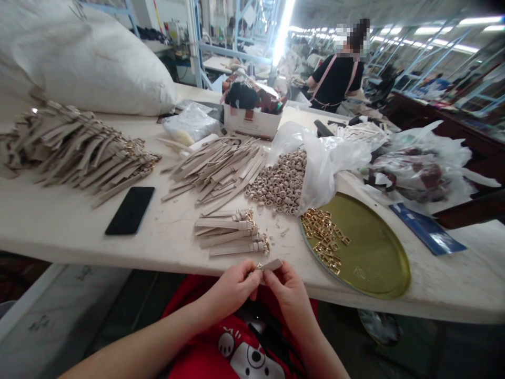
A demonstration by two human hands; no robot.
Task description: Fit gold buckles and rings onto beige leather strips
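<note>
My left hand (pixel 235 286) and my right hand (pixel 287 288) meet at the table's near edge, both pinched on one short beige strap (pixel 270 265) with a gold buckle at its left end. Just beyond lies a small stack of finished straps with buckles (pixel 232 233). A round gold tray (pixel 371 252) at the right carries loose gold buckles (pixel 324 238). Plain beige straps (pixel 221 167) lie fanned out further back, beside a heap of small beige loops (pixel 280 181) spilling from a white plastic bag (pixel 327 158).
A black phone (pixel 130 209) lies at the left. A big pile of buckled straps (pixel 74 147) and a large white sack (pixel 87 58) fill the far left. A white box (pixel 252 118), plastic bags (pixel 422 163) and a blue card (pixel 428 229) sit around. A person in black (pixel 337 79) works beyond.
</note>
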